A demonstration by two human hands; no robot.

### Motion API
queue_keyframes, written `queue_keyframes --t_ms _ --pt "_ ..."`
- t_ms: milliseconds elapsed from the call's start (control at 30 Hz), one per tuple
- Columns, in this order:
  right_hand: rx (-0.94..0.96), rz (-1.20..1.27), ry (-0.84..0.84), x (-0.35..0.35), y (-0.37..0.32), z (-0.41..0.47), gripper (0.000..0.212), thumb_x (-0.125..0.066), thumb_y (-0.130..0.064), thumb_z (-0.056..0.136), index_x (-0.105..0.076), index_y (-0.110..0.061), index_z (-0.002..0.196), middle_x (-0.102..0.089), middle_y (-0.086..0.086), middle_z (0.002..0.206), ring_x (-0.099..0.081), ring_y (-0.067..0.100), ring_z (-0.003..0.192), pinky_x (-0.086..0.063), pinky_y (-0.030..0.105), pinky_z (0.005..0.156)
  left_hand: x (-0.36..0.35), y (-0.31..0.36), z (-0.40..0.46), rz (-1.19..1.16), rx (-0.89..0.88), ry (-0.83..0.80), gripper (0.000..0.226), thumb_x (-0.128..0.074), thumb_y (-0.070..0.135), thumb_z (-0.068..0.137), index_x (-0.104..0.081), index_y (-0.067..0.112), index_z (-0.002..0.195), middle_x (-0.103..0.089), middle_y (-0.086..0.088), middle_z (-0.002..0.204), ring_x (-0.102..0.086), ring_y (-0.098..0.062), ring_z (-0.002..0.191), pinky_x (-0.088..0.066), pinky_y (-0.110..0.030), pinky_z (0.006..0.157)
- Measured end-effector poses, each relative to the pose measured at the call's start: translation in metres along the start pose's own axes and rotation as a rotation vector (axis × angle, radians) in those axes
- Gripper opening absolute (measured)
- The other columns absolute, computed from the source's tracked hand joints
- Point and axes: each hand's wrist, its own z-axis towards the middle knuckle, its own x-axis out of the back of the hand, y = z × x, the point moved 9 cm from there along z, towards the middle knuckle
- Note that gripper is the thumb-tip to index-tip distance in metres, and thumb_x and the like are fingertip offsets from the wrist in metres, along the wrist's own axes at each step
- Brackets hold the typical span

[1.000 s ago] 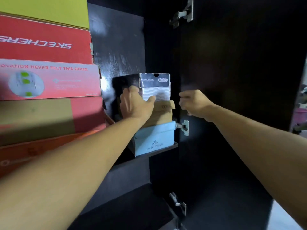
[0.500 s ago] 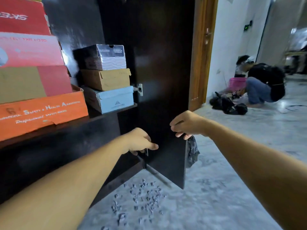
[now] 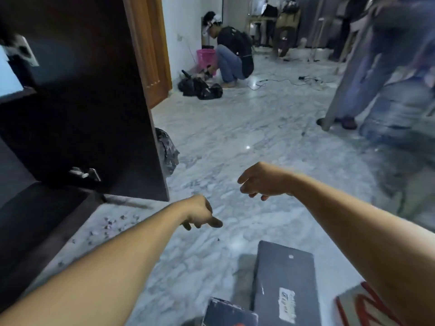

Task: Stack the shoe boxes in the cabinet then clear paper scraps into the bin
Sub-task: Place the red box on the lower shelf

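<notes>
Head view: left hand [image 3: 200,214] and right hand [image 3: 261,182] both empty, fingers loosely curled, hovering over pale marble floor [image 3: 247,137]. Dark rectangular shoe box [image 3: 284,281] plus two more at bottom edge lie on floor, unstacked. Grey paper scraps [image 3: 110,225] scattered beside dark cabinet base [image 3: 40,220]. Open dark cabinet door [image 3: 94,114] edges the left; floor ahead open. Judged: stacking unfinished, scraps untouched.

Two bare hands, left [image 3: 200,214] and right [image 3: 261,182], three shoe boxes [image 3: 286,282] on the floor, many paper scraps [image 3: 110,223], one open cabinet door [image 3: 94,102], two other people [image 3: 233,55].
</notes>
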Motion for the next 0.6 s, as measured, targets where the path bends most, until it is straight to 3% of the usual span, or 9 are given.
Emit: queue_keyframes --t_ms 67,167,367,500,600 --pt "-0.119 0.01 0.033 0.006 0.049 -0.037 0.031 -0.063 -0.016 0.091 -0.065 -0.013 0.122 -0.072 0.019 0.11 -0.069 0.032 0.104 -0.059 0.044 0.082 -0.034 0.034 0.008 0.032 -0.076 -0.063 0.054 -0.077 0.042 0.079 -0.06 0.01 0.118 -0.066 -0.012 0.112 -0.066 -0.022 0.099 -0.057 -0.037 0.084" --pt "-0.296 0.024 0.082 0.016 0.12 -0.104 0.032 -0.064 -0.016 0.09 -0.064 -0.012 0.122 -0.072 0.019 0.11 -0.07 0.028 0.103 -0.058 0.041 0.08 -0.094 0.09 0.005 0.059 -0.212 -0.161 0.038 -0.076 0.038 0.079 -0.061 0.013 0.102 -0.066 -0.013 0.101 -0.061 -0.021 0.084 -0.051 -0.033 0.071" --pt "-0.505 0.001 0.2 0.032 0.237 -0.207 0.032 -0.067 -0.017 0.089 -0.066 -0.009 0.12 -0.073 0.023 0.099 -0.068 0.025 0.081 -0.059 0.041 0.073 -0.212 0.169 -0.009 -0.036 -0.344 -0.31 0.032 -0.079 0.033 0.079 -0.061 0.012 0.095 -0.057 -0.011 0.089 -0.052 -0.023 0.075 -0.041 -0.03 0.058" --pt "-0.579 -0.006 0.29 0.027 0.304 -0.264 0.035 -0.072 -0.024 0.085 -0.068 -0.011 0.117 -0.074 0.01 0.106 -0.071 0.025 0.094 -0.06 0.04 0.08 -0.296 0.192 -0.011 -0.178 -0.321 -0.324 0.036 -0.076 0.042 0.079 -0.057 0.013 0.09 -0.057 -0.009 0.093 -0.055 -0.023 0.079 -0.044 -0.032 0.066" --pt "-0.65 -0.111 0.299 0.014 0.336 -0.303 0.057 -0.077 -0.046 0.077 -0.066 -0.015 0.124 -0.068 0.004 0.124 -0.063 0.022 0.112 -0.05 0.031 0.093 -0.354 0.202 -0.016 -0.297 -0.252 -0.355 0.02 -0.065 0.03 0.09 -0.052 0.019 0.081 -0.053 -0.008 0.099 -0.053 -0.025 0.085 -0.045 -0.032 0.071"
